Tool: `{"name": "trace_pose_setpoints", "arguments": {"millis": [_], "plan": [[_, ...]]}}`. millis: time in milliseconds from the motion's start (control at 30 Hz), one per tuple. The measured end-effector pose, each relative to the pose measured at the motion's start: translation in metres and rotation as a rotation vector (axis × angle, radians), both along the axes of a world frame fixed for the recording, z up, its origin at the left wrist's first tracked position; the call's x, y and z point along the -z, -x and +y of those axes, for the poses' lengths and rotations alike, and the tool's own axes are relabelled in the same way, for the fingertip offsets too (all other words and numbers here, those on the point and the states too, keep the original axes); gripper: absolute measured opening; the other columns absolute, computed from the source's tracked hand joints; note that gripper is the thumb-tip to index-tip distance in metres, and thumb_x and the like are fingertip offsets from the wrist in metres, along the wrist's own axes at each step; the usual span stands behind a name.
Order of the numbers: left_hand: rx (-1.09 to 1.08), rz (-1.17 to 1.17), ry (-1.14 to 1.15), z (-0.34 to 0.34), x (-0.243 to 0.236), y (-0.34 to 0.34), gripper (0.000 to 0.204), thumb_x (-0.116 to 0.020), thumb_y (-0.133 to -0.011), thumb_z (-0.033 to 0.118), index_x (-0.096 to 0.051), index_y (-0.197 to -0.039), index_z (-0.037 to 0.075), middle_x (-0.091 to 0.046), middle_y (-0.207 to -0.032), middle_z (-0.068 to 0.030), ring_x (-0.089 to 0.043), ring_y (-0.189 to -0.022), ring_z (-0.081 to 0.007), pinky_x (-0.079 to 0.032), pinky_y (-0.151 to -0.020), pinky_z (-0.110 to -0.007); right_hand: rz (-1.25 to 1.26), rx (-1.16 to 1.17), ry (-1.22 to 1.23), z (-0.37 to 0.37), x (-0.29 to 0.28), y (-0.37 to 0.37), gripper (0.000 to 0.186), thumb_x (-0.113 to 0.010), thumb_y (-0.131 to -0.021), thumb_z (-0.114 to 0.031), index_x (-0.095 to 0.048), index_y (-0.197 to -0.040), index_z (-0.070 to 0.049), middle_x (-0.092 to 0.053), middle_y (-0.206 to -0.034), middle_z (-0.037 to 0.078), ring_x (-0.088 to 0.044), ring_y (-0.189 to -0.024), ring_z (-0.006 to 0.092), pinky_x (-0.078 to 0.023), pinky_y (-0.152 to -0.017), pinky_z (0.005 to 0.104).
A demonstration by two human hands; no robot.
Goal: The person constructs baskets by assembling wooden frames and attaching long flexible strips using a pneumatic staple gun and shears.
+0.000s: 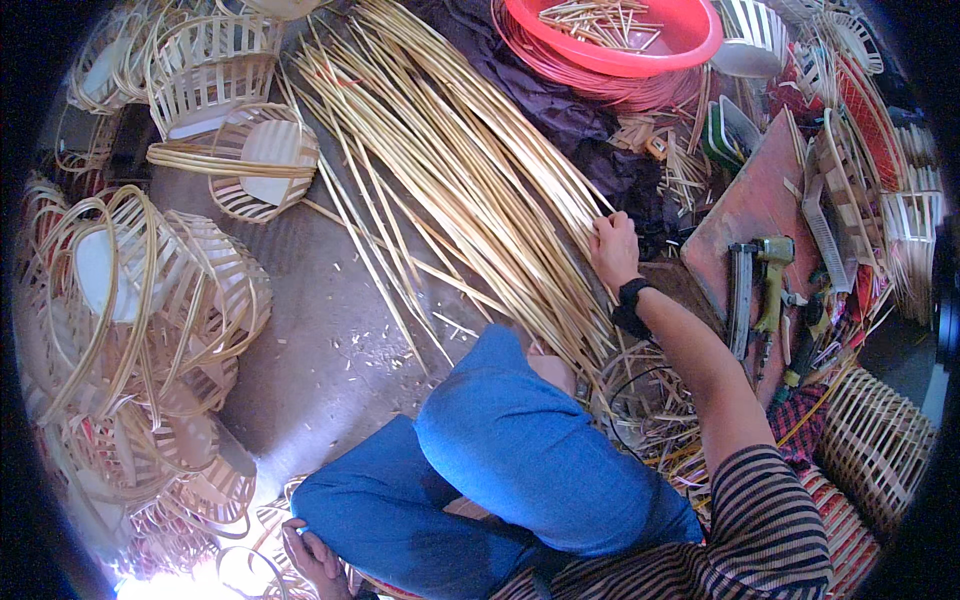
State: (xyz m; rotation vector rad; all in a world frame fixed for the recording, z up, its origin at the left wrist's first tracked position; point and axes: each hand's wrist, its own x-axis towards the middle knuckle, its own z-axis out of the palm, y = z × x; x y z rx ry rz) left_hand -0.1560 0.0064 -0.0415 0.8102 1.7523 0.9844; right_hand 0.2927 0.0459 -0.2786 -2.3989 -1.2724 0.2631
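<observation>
Head view: red basin (690, 45) of bamboo offcuts (600, 20)

One red basin (640, 50), one nail gun (760, 290), one black wristband (632, 296), two hands in view.

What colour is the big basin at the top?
The basin is red-pink, seen in the head view.

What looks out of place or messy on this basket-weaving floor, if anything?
Nothing looks damaged. Short offcuts lie scattered over the bare floor beside the bundle of long cane strips, where the right hand rests. Unfinished baskets are heaped unevenly at the left. The left hand rests low by the knee.
</observation>
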Motion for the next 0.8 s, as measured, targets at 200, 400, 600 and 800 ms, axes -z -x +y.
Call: {"name": "trace_pose_setpoints", "arguments": {"millis": [200,400,600,800], "plan": [[0.063,0.013,-0.025,0.001,-0.003,-0.004,0.029,-0.033,-0.085,0.031,-0.042,-0.082,0.004,-0.025,-0.039,0.0022,-0.018,-0.024,-0.0043,-0.012,-0.023,-0.017,0.135,-0.009,0.251,0.020,0.008,-0.016,0.011,-0.052,-0.064,-0.007,-0.054,-0.075,-0.003,-0.045,-0.092,0.016,-0.042,-0.086,0.0332,-0.040,-0.069,0.0376],[-0.009,-0.055,-0.007,-0.001,0.000,-0.009,0.026,-0.032,-0.085,0.030,-0.041,-0.083,0.006,-0.024,-0.039,0.0033,-0.017,-0.024,-0.0036,-0.011,-0.023,-0.017,0.260,-0.123,0.632,0.030,0.004,-0.016,0.024,-0.052,-0.068,-0.014,-0.052,-0.089,-0.001,-0.035,-0.114,0.016,-0.035,-0.102,0.0340,-0.035,-0.083,0.0386],[0.155,-0.007,-0.090,0.001,0.003,-0.015,0.027,-0.031,-0.085,0.028,-0.042,-0.080,0.004,-0.027,-0.037,0.0009,-0.020,-0.022,-0.0055,-0.014,-0.021,-0.018,0.327,0.060,-0.013,0.014,-0.016,0.007,0.025,-0.056,-0.070,-0.022,-0.047,-0.067,0.000,-0.049,-0.068,0.016,-0.049,-0.063,0.0283,-0.038,-0.054,0.0364],[0.146,-0.007,-0.071,0.008,0.011,-0.027,0.023,-0.032,-0.085,0.023,-0.042,-0.078,0.005,-0.030,-0.039,0.0006,-0.021,-0.023,-0.0051,-0.015,-0.021,-0.018,0.754,-0.082,0.019,-0.065,-0.035,0.056,0.026,-0.054,-0.072,-0.017,-0.043,-0.088,0.000,-0.047,-0.055,0.011,-0.048,-0.050,0.0198,-0.037,-0.047,0.0313]]}}
